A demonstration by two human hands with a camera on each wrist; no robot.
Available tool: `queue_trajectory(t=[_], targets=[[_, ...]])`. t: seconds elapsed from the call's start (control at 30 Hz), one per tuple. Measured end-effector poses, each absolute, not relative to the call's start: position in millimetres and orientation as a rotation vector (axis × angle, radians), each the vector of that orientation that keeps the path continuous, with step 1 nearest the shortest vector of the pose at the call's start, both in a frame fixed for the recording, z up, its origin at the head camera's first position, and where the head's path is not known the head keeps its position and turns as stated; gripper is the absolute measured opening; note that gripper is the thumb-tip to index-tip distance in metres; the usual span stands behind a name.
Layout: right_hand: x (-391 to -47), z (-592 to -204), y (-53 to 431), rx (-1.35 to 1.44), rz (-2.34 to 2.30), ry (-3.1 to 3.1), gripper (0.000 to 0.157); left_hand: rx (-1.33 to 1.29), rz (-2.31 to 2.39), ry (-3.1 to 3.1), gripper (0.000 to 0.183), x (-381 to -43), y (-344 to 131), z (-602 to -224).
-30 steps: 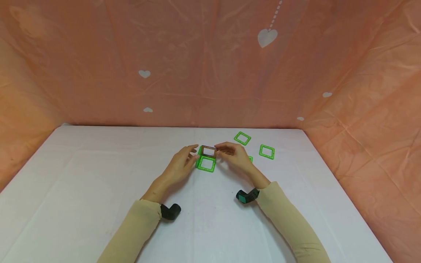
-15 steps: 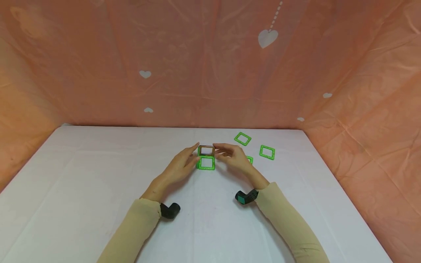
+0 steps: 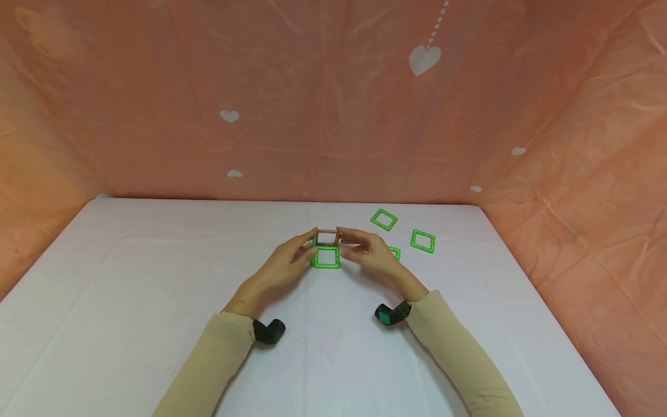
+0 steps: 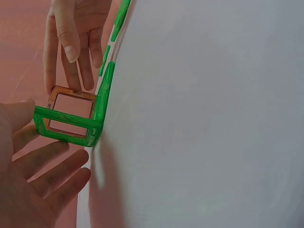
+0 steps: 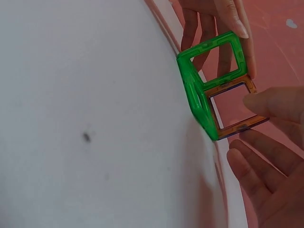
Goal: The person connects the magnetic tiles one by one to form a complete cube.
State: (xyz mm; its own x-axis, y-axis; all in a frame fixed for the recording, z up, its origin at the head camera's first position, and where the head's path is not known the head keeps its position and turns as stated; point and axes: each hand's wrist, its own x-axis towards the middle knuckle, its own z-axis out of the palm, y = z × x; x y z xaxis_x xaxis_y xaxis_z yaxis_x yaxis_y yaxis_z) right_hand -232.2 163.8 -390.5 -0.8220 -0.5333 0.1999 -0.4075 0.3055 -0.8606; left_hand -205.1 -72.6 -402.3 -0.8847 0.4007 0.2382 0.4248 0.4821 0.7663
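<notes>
Three square magnetic tiles stand joined between the hands. One green tile (image 3: 327, 266) lies flat on the table, and an orange-brown tile (image 3: 327, 231) rises upright along its far edge. A second green tile (image 4: 61, 116) stands upright along the left side, meeting the orange one at a corner. My left hand (image 3: 283, 260) holds this left green tile with thumb and index finger at its opposite edges, its other fingers spread outside. My right hand (image 3: 374, 253) pinches the right edge of the orange tile, thumb in front and fingers behind, as the right wrist view shows.
Two loose green tiles, a back tile (image 3: 384, 220) and a right-hand tile (image 3: 422, 241), lie flat beyond the right hand. Another green tile (image 3: 396, 252) is mostly hidden behind that hand. Orange cloth (image 3: 312, 116) with pale hearts walls the white table (image 3: 182, 289).
The joined tiles have turned slightly and now sit square to the table. The right fingers have shifted along the orange tile's edge; the left index finger has straightened along the green tile.
</notes>
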Motion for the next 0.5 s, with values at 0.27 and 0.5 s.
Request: queue_trajectory(t=[0.27, 0.5], targets=[[-240.6, -404.7, 170.9, -0.883, -1.538, 2.445, 0.063, -0.697, -1.478, -2.691, 0.052, -207.4, -71.5, -407.9], [-240.1, -402.4, 181.4, -0.786, -1.48, 2.555, 0.064, -0.687, -1.491, -2.671, 0.052, -207.2, -70.8, -409.0]])
